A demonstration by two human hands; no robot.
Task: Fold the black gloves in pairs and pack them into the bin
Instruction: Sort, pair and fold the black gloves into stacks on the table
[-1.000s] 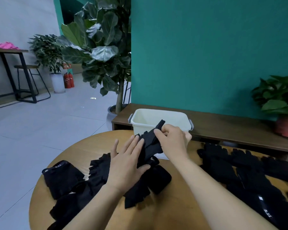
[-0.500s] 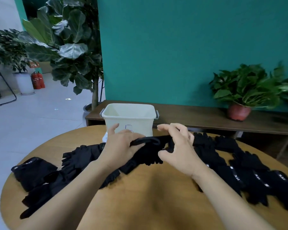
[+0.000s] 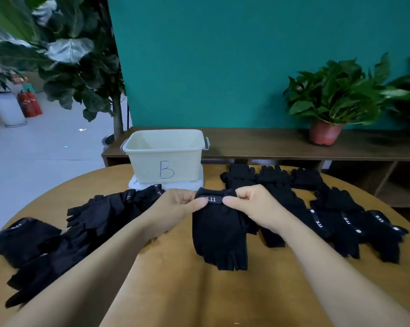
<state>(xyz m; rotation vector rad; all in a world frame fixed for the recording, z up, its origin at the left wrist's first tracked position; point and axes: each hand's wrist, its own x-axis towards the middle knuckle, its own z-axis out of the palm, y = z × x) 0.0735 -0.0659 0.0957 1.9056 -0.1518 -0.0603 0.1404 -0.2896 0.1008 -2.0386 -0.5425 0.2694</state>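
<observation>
Head view: at the centre of the frame the left hand (image 3: pixel 175 206) and the right hand (image 3: pixel 251 206) each pinch one end of the cuff band of a black glove (image 3: pixel 219 234), thumb and forefinger closed on the fabric. It lies flat on the bench (image 3: pixel 199 296), its short fingers pointing toward the lower edge. Whether a second glove lies beneath it cannot be told.

The bin (image 3: pixel 166 161), marked B, stands just above the hands. A loose heap of gloves (image 3: pixel 93 215) sprawls at the left, and a row of gloves (image 3: pixel 329 218) lies at the right, the nearest touching the held one's right edge.

The likeliest trouble is that neighbour: lifting or folding could drag it along, making an odd bundle. If two layers are there, a pinch on the band alone may let the lower one slide askew. Soft knit could also spring open once released, so a loose fold may come undone in the bin.
</observation>
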